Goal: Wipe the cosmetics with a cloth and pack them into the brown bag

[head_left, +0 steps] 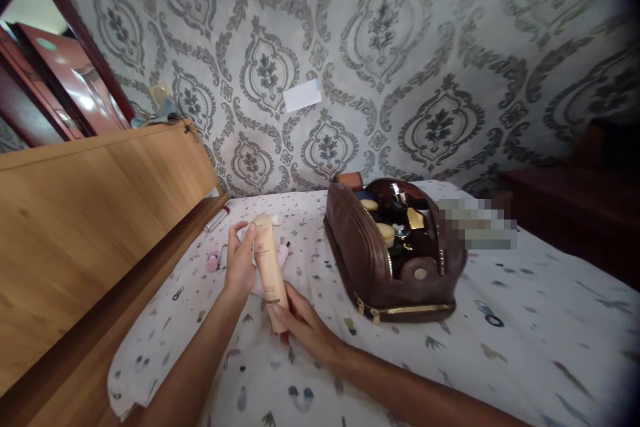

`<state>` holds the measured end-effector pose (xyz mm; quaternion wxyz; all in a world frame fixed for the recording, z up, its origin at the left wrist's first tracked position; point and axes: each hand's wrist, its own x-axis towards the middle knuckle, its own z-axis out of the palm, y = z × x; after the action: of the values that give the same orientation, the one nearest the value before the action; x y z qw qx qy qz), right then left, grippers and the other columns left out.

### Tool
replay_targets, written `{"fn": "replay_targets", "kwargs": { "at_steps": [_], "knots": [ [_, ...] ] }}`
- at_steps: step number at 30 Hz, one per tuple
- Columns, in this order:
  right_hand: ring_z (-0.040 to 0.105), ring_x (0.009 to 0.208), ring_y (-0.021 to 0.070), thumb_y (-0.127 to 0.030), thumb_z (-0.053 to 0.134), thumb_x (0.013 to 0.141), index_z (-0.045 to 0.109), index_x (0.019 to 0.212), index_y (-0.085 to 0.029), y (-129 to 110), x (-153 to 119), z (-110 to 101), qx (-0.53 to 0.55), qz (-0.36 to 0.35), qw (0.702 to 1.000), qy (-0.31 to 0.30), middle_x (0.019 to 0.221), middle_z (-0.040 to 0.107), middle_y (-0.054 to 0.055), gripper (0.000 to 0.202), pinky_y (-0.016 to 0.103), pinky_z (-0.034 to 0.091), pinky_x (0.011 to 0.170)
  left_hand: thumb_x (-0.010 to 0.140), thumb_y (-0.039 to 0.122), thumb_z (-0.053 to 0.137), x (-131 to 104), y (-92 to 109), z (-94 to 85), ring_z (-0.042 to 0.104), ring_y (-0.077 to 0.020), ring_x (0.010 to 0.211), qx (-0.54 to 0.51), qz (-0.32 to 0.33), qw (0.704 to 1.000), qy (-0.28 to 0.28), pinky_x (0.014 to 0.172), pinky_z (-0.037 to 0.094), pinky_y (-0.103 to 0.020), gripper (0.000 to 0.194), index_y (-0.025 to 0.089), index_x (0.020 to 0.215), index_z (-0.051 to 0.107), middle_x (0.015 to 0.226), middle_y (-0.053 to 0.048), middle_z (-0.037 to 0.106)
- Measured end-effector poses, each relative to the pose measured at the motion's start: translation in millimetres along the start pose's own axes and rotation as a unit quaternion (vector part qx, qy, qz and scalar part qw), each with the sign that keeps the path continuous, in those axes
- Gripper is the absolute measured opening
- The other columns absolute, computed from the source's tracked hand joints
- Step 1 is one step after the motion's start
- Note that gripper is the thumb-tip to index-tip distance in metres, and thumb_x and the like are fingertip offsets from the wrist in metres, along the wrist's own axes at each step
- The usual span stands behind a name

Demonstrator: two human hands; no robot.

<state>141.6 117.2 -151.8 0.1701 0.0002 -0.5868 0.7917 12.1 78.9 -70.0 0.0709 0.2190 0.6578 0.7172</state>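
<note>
A beige squeeze tube with small print is held slantwise above the patterned cloth. My left hand grips its upper end, fingers bent and thumb against the edge. Around the lower end, my right hand is closed, with its thumb on the front. Partly hidden behind the tube is a pale pink item with a dark tip; its kind is unclear. To the right stands an unzipped brown toiletry bag, full of bottles and jars with gold and black caps.
The white printed cloth covers the surface. A small pink item and a silver-and-red tube lie to the left, beside a wooden board. Behind is a patterned wall with a white plate. One patch at right is blurred out.
</note>
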Motion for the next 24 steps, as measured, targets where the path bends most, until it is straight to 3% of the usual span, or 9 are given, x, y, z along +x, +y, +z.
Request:
{"fn": "replay_targets", "kwargs": {
  "at_steps": [5, 8, 10, 14, 18, 21, 24],
  "knots": [
    [0.048, 0.055, 0.0099, -0.063, 0.072, 0.073, 0.059, 0.100, -0.017, 4.5, 2.4, 1.7, 0.062, 0.025, 0.998, 0.002, 0.068, 0.051, -0.004, 0.054, 0.021, 0.038, 0.046, 0.072, 0.056, 0.069, 7.3, -7.6, 9.8, 0.048, -0.0081, 0.053, -0.094, -0.036, 0.995, -0.005, 0.058, 0.048, -0.022, 0.044, 0.025, 0.092, 0.046, 0.066, 0.009, 0.049],
    [0.048, 0.056, 0.0107, -0.065, 0.072, 0.071, 0.059, 0.088, -0.017, 1.9, 4.1, 0.6, 0.122, 0.054, 0.991, 0.007, 0.066, 0.053, -0.002, 0.052, 0.022, 0.033, 0.047, 0.076, 0.054, 0.068, 10.1, -8.7, 9.7, 0.055, -0.0094, 0.061, -0.127, -0.053, 0.990, 0.012, 0.062, 0.052, -0.023, 0.039, 0.024, 0.091, 0.049, 0.074, 0.006, 0.054],
    [0.045, 0.056, 0.0109, -0.063, 0.070, 0.073, 0.057, 0.085, -0.018, -2.3, 3.9, -1.6, 0.084, 0.041, 0.995, 0.029, 0.066, 0.053, -0.002, 0.048, 0.022, 0.031, 0.047, 0.083, 0.052, 0.063, 7.9, -7.6, 8.2, 0.063, -0.0119, 0.072, -0.141, -0.067, 0.988, 0.015, 0.066, 0.055, -0.025, 0.034, 0.023, 0.095, 0.052, 0.086, 0.002, 0.060],
    [0.043, 0.062, 0.0126, -0.043, 0.067, 0.079, 0.050, 0.079, -0.022, -12.6, 0.8, -5.6, -0.102, -0.019, 0.984, 0.142, 0.068, 0.047, -0.005, 0.027, 0.025, 0.034, 0.056, 0.087, 0.051, 0.061, -11.3, -6.3, 5.3, 0.068, -0.0181, 0.096, -0.166, -0.082, 0.983, -0.018, 0.069, 0.059, -0.026, 0.032, 0.025, 0.105, 0.056, 0.113, -0.004, 0.063],
    [0.045, 0.063, 0.0143, -0.029, 0.066, 0.077, 0.048, 0.081, -0.023, -20.1, -2.1, -3.1, -0.208, -0.021, 0.958, 0.197, 0.067, 0.050, -0.006, 0.019, 0.026, 0.032, 0.060, 0.073, 0.043, 0.079, -29.0, -4.1, 4.1, 0.072, -0.0206, 0.088, -0.172, -0.098, 0.979, -0.054, 0.071, 0.061, -0.030, 0.045, 0.025, 0.107, 0.057, 0.097, -0.002, 0.070],
    [0.049, 0.066, 0.0156, -0.032, 0.068, 0.077, 0.054, 0.092, -0.023, -27.5, -4.7, 0.6, -0.177, -0.044, 0.965, 0.187, 0.072, 0.055, -0.004, 0.022, 0.026, 0.035, 0.061, 0.070, 0.043, 0.080, -30.6, 2.6, 2.9, 0.074, -0.0222, 0.084, -0.176, -0.111, 0.977, -0.044, 0.073, 0.062, -0.034, 0.045, 0.024, 0.106, 0.059, 0.086, -0.001, 0.073],
    [0.053, 0.076, 0.0182, -0.035, 0.070, 0.078, 0.055, 0.110, -0.025, -40.8, -11.4, 0.4, -0.127, -0.087, 0.970, 0.188, 0.083, 0.059, -0.001, 0.037, 0.027, 0.041, 0.065, 0.071, 0.044, 0.079, -27.5, 12.2, 2.8, 0.074, -0.0244, 0.085, -0.173, -0.100, 0.977, -0.070, 0.075, 0.062, -0.035, 0.048, 0.023, 0.111, 0.061, 0.086, -0.003, 0.075]
  ]
}}
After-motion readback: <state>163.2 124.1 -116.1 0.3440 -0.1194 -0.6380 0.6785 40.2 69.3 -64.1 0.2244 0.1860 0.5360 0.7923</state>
